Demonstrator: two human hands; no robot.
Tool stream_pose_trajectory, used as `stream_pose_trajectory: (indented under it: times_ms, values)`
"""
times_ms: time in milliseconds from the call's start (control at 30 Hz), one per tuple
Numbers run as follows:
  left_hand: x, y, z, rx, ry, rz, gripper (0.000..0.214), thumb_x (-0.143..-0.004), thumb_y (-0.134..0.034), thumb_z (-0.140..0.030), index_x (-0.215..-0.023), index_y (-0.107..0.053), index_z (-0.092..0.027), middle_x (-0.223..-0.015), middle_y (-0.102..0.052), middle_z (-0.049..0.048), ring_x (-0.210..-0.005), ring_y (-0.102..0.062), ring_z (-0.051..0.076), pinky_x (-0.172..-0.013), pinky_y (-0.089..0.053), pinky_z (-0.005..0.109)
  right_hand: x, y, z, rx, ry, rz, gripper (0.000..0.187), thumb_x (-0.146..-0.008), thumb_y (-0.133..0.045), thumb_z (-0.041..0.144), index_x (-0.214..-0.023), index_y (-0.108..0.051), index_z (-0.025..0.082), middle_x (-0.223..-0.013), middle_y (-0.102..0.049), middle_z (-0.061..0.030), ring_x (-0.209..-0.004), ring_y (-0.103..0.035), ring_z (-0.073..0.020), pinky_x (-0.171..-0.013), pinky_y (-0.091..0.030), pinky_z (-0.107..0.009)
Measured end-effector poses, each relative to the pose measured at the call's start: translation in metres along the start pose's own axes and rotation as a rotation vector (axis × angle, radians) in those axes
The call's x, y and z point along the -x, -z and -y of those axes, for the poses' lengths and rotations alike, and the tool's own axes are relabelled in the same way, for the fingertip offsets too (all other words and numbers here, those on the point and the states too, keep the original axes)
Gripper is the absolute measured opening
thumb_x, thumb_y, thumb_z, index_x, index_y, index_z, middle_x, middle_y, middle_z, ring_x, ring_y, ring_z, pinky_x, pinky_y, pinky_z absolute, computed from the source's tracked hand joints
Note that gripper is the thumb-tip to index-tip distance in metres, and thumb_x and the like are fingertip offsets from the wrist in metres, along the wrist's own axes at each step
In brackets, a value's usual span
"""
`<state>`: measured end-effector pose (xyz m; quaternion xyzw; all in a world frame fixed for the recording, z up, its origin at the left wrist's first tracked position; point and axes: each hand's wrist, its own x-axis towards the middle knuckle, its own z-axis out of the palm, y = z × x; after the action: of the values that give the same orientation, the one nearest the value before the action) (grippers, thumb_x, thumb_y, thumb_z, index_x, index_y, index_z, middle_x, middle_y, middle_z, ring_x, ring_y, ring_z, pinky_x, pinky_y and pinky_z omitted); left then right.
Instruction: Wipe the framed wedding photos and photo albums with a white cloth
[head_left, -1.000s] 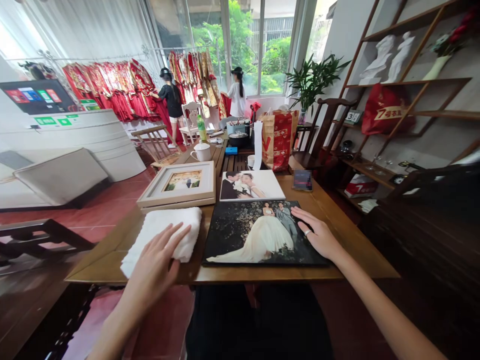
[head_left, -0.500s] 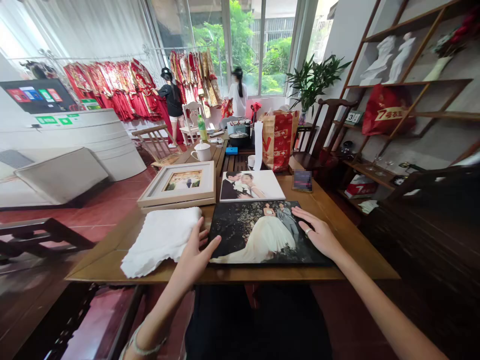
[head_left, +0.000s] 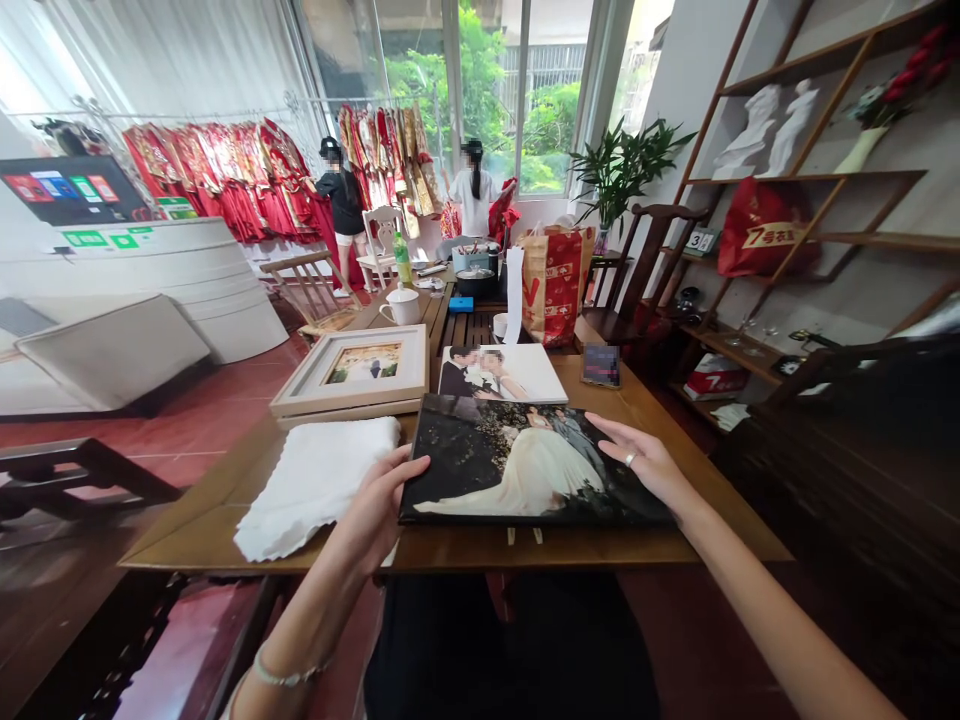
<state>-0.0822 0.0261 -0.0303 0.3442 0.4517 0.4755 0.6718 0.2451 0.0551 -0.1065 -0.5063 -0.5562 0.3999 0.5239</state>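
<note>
A dark wedding photo panel (head_left: 517, 470) is raised a little over the near part of the table, its picture side up. My left hand (head_left: 386, 495) grips its left edge, thumb on top and the other fingers partly hidden at the side and below. At the right edge my right hand (head_left: 649, 465) holds the panel, its fingers along the side and front corner of the picture. Left of my left hand lies a folded white cloth (head_left: 319, 485). Behind the panel rests a lighter wedding photo print (head_left: 536, 372), and to its left a pale framed photo (head_left: 300, 400).
On the wooden table (head_left: 720, 520) stand a small dark sign (head_left: 601, 366), a paper bag (head_left: 562, 280), a white mug (head_left: 402, 308), a green bottle (head_left: 403, 262) and a black pot (head_left: 475, 280). Two people stand by red garments (head_left: 225, 180) at the back. Shelves rise at right.
Both hands have closed on the photo panel's sides and lifted it slightly off the table. It has shifted a little left. The cloth and other photos stay in place.
</note>
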Motion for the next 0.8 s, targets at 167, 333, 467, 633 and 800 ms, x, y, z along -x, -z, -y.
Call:
stream_pose_trajectory:
  times_ms: [167, 333, 467, 633, 800]
  values:
    - [0.015, -0.021, -0.024, -0.005, -0.063, -0.016, 0.038, -0.062, -0.071, -0.016, -0.098, -0.061, -0.011, -0.091, -0.071, 0.0074, -0.086, -0.067, 0.023, -0.06, -0.053, 0.021, 0.029, -0.009, 0.06, 0.338, 0.175, 0.141, 0.057, -0.082, -0.053, 0.049, -0.133, -0.043, 0.026, -0.145, -0.035, -0.0062, -0.134, -0.031, -0.0259, -0.11, -0.02, -0.051]
    - [0.03, -0.041, -0.031, -0.007, -0.104, -0.033, 0.039, -0.059, -0.073, -0.017, -0.096, -0.059, -0.014, -0.087, -0.071, 0.0055, -0.079, -0.068, 0.024, -0.056, -0.053, 0.022, 0.075, -0.059, 0.119, 0.916, 0.611, 0.221, 0.079, -0.078, -0.062, 0.036, -0.143, -0.021, 0.02, -0.149, -0.026, -0.0081, -0.137, -0.02, -0.0307, -0.109, -0.009, -0.061]
    - [0.041, -0.049, -0.032, -0.004, -0.114, -0.033, 0.04, -0.06, -0.073, -0.018, -0.097, -0.057, -0.015, -0.087, -0.071, 0.0045, -0.076, -0.068, 0.022, -0.054, -0.052, 0.021, 0.08, -0.094, 0.123, 1.077, 0.861, 0.065, 0.058, -0.079, -0.043, 0.001, -0.136, -0.038, 0.01, -0.14, -0.043, -0.0109, -0.133, -0.031, -0.0307, -0.108, -0.024, -0.059]
    - [0.053, -0.057, -0.037, -0.011, -0.157, 0.061, 0.034, -0.067, -0.071, -0.018, -0.098, -0.056, -0.017, -0.088, -0.07, 0.0028, -0.078, -0.067, 0.02, -0.058, -0.053, 0.02, 0.07, -0.099, 0.118, 1.002, 1.006, -0.022, 0.056, -0.076, -0.035, -0.006, -0.13, -0.046, 0.005, -0.129, -0.055, -0.0135, -0.125, -0.045, -0.0286, -0.097, -0.046, -0.046]
    - [0.053, -0.055, -0.049, -0.043, -0.283, 0.192, 0.023, -0.075, -0.066, -0.028, -0.095, -0.056, -0.02, -0.097, -0.067, 0.0041, -0.077, -0.068, 0.02, -0.059, -0.054, 0.023, 0.067, -0.084, 0.123, 0.718, 1.021, -0.069, 0.059, -0.077, -0.041, -0.002, -0.135, -0.04, 0.011, -0.13, -0.055, -0.0115, -0.119, -0.052, -0.0261, -0.095, -0.049, -0.042]
